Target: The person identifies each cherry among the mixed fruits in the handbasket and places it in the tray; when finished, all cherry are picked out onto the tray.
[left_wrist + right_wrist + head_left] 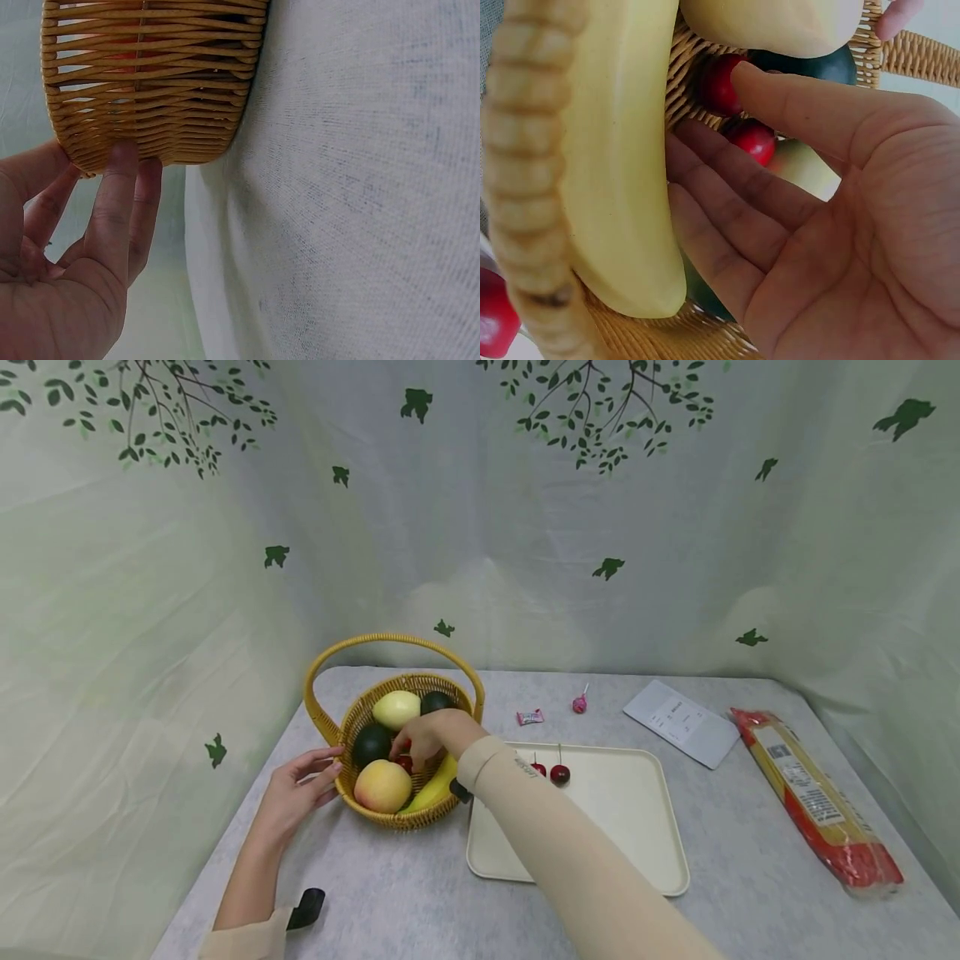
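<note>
A wicker basket (423, 818) with a tall arched handle holds a peach (383, 786), a banana (437, 790), a lemon (396, 710), two dark green avocado-like fruits (371, 745) and red cherries (751, 141). My left hand (300, 787) grips the basket's left rim, its fingertips against the woven wall in the left wrist view. Down inside the basket reaches my right hand (435, 733), between banana and avocado. Its thumb tip overlaps one cherry (718, 84) in the right wrist view, and the fingers extend loosely beside the banana.
A cream tray (615, 810) bearing two stemmed cherries (559, 774) lies right of the basket, partly under my right forearm. Behind it are a wrapped candy (529, 717) and a lollipop (580, 703). Farther right lie a silvery pouch (682, 722) and a long red-and-yellow packet (813, 797).
</note>
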The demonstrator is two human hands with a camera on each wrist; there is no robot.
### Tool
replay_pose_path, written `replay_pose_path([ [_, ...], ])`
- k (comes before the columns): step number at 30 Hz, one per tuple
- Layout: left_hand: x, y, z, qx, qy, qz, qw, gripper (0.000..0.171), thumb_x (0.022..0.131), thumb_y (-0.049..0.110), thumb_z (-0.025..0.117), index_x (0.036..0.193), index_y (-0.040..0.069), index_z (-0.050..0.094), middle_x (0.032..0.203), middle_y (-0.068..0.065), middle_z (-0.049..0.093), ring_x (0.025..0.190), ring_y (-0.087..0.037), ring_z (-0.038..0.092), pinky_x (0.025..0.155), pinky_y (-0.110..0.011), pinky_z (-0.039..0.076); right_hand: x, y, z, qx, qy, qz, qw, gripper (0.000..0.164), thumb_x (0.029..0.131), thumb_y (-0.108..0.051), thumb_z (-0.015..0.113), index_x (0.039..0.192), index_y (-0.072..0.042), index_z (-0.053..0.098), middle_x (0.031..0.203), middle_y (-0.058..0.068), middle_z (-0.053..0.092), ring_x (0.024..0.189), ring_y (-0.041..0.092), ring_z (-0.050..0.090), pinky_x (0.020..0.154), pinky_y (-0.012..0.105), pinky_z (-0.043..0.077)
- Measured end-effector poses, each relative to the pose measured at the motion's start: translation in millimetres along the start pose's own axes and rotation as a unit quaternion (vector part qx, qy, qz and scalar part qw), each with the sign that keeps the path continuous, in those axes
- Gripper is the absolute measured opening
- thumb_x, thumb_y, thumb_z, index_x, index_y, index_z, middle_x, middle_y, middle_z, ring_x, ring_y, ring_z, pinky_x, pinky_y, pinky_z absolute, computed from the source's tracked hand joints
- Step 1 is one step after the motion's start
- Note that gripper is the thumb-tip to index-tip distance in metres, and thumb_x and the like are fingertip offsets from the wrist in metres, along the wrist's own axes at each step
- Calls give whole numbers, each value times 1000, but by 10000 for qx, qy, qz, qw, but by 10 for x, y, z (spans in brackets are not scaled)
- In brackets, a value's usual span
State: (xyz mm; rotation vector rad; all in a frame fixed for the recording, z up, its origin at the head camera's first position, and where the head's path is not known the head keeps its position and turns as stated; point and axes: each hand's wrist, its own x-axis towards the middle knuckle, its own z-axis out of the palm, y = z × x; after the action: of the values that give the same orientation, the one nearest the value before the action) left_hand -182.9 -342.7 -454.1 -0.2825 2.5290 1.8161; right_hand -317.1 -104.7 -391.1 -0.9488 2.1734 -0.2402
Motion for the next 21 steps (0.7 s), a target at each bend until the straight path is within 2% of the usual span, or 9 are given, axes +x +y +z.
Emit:
replay_pose_path([
  [5,-4,7,9,16,-6,-24,10000,53,107,30,69,151,3,58,126,0,64,102,4,69,87,-22,64,-24,-15,24,-102,116,81,9998,48,104,-8,63,145,-31,67,137,-8,62,108,14,48,80,24,41],
  [8,-8,6,8,-9,-5,-39,10000,53,107,29,69,151,3,58,125,2,64,102,5,69,87,-22,64,-30,-19,53,-29,204,192,9996,45,103,-7,66,140,-32,72,129,-8,65,103,13,48,77,24,41],
  [15,2,6,14,-64,8,-27,10000,51,107,28,69,151,2,58,126,-1,65,102,4,69,88,-24,64,-12,-2,78,20,487,215,9986,22,96,-26,84,116,-32,78,122,-10,68,102,9,53,91,27,52],
  [21,-1,4,2,-4,19,-32,10000,50,108,27,68,151,3,58,133,-10,63,103,4,69,90,-26,64,-30,-15,36,26,414,222,9989,21,98,-28,82,118,-28,77,118,-11,68,101,9,57,92,28,55],
])
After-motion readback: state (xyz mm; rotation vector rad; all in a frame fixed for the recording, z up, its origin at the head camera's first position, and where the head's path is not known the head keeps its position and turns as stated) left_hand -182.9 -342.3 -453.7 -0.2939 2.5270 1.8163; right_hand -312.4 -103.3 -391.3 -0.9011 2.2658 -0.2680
